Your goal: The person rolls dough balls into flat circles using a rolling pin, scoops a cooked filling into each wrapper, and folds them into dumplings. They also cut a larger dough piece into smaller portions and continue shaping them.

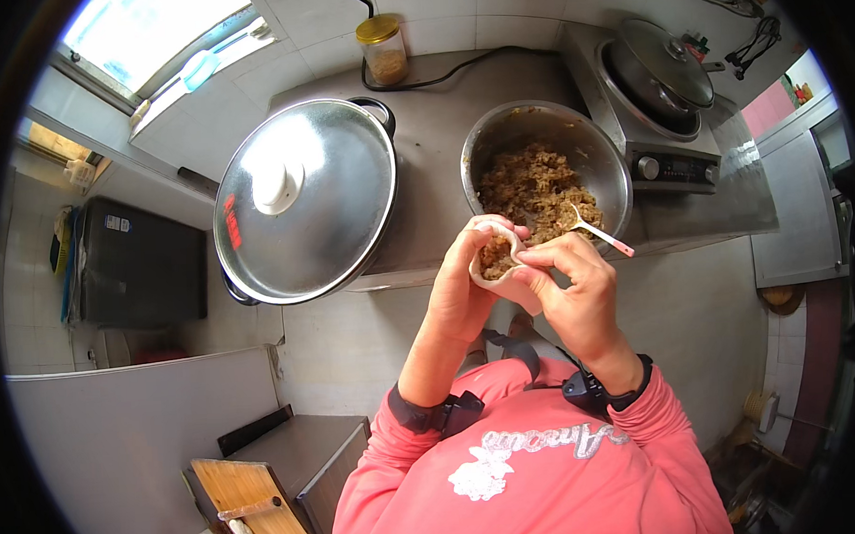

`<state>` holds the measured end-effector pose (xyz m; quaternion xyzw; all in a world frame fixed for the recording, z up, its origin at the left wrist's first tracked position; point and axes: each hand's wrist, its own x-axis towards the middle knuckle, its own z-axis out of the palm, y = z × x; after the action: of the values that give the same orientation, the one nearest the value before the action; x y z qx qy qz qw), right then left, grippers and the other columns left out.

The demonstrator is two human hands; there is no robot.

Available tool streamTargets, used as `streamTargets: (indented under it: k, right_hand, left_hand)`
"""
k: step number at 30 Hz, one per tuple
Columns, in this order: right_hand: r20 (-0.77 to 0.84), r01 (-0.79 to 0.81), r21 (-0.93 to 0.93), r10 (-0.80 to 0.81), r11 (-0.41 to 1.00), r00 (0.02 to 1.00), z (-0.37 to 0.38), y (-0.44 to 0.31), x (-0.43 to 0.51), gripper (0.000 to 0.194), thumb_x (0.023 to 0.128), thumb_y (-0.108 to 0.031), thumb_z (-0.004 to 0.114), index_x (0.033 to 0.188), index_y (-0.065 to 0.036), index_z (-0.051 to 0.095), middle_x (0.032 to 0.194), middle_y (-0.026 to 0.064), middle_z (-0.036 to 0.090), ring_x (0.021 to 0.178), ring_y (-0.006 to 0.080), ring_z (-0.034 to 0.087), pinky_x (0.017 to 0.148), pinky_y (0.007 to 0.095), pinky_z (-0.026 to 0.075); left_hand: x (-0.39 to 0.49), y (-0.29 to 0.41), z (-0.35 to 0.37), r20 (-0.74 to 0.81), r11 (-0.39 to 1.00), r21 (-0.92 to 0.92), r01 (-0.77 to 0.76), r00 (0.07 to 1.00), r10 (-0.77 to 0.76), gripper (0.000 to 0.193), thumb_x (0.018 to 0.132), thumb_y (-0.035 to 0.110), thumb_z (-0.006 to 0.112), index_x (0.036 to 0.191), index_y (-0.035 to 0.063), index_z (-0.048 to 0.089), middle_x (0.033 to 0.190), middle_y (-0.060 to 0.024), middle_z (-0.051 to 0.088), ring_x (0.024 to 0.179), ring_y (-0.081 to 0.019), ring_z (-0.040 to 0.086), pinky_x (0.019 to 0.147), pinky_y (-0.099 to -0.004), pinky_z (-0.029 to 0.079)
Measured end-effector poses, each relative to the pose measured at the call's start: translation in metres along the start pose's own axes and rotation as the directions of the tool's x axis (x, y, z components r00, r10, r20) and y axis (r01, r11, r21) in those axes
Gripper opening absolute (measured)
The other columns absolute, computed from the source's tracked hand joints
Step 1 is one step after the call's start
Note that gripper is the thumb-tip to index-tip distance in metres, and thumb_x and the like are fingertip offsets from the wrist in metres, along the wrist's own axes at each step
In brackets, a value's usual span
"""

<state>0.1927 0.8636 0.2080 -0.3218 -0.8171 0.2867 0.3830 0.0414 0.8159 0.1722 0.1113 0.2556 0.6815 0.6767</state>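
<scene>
A round dough wrapper (518,286), cupped around brown chopped filling (496,257), is held up between both hands at the near rim of a steel bowl. My left hand (462,287) curls around its left side. My right hand (576,283) pinches the wrapper's edge on the right between thumb and fingers. The wrapper's top is open and the filling shows inside. Behind the hands, the steel bowl (610,147) holds more of the brown filling (530,182). A spoon with a white and pink handle (604,237) rests in the bowl, its handle over the near right rim.
A large lidded pot (327,235) stands left on the steel counter (431,161). Behind are a yellow-lidded jar (386,56) and a black cable (456,72). At right, a lidded pan (657,68) sits on a cooker (671,168). A wooden board (230,479) with a rolling pin (249,508) and dough pieces lies lower left.
</scene>
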Motion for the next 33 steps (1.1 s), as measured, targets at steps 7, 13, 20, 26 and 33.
streamTargets:
  k: [7, 13, 20, 26, 33]
  right_hand:
    - [-0.085, 0.17, -0.171, -0.187, 0.97, 0.979, 0.015, 0.003, 0.002, 0.016, 0.078, -0.002, 0.078, 0.09, -0.004, 0.068, 0.085, 0.0089, 0.064, 0.078, 0.0282, 0.063, 0.069, 0.037, 0.051]
    - [0.064, -0.084, 0.079, 0.079, 0.993, 0.995, 0.006, 0.0, -0.001, 0.035, 0.078, -0.003, 0.08, 0.112, -0.003, 0.07, 0.091, 0.0068, 0.066, 0.086, 0.018, 0.066, 0.074, 0.031, 0.055]
    - [0.167, 0.005, 0.152, -0.03, 0.988, 0.986, -0.008, 0.001, 0.004, 0.049, 0.074, -0.005, 0.084, 0.121, -0.006, 0.07, 0.104, 0.0084, 0.067, 0.087, 0.0181, 0.066, 0.075, 0.0304, 0.056]
    - [0.098, 0.026, 0.117, -0.037, 0.993, 0.994, -0.002, 0.006, 0.007, 0.031, 0.075, -0.003, 0.082, 0.105, -0.003, 0.073, 0.099, 0.0084, 0.069, 0.085, 0.0205, 0.067, 0.074, 0.0317, 0.055]
    - [-0.069, 0.14, -0.01, -0.14, 0.99, 0.988, 0.005, 0.022, 0.007, 0.013, 0.08, 0.0, 0.078, 0.091, -0.001, 0.069, 0.089, 0.0084, 0.068, 0.078, 0.0203, 0.066, 0.07, 0.0312, 0.053]
  left_hand:
    - [0.001, -0.006, -0.004, 0.02, 0.996, -0.034, -0.08, 0.997, 0.081, 0.031, 0.102, 0.036, 0.046, 0.102, 0.0083, 0.059, 0.107, -0.0089, 0.063, 0.104, -0.0186, 0.061, 0.091, -0.0354, 0.051]
    - [-0.004, -0.003, -0.006, -0.045, 1.0, -0.009, -0.014, 0.999, 0.013, 0.044, 0.105, 0.046, 0.037, 0.102, 0.0079, 0.059, 0.098, -0.0071, 0.064, 0.094, -0.0189, 0.064, 0.087, -0.0357, 0.052]
    - [-0.003, 0.001, -0.002, -0.081, 0.999, 0.051, -0.005, 0.997, 0.009, 0.05, 0.105, 0.051, 0.034, 0.11, 0.0073, 0.059, 0.102, -0.0094, 0.066, 0.095, -0.0235, 0.066, 0.086, -0.0394, 0.055]
    - [-0.002, 0.0, 0.005, -0.134, 0.997, 0.077, 0.028, 0.991, -0.017, 0.05, 0.105, 0.053, 0.036, 0.113, 0.009, 0.058, 0.102, -0.007, 0.063, 0.095, -0.0178, 0.063, 0.086, -0.0346, 0.053]
    - [-0.003, -0.002, 0.007, -0.056, 0.994, 0.1, 0.05, 0.997, -0.045, 0.05, 0.104, 0.053, 0.038, 0.122, 0.0106, 0.056, 0.116, -0.0074, 0.062, 0.109, -0.0196, 0.061, 0.093, -0.0402, 0.051]
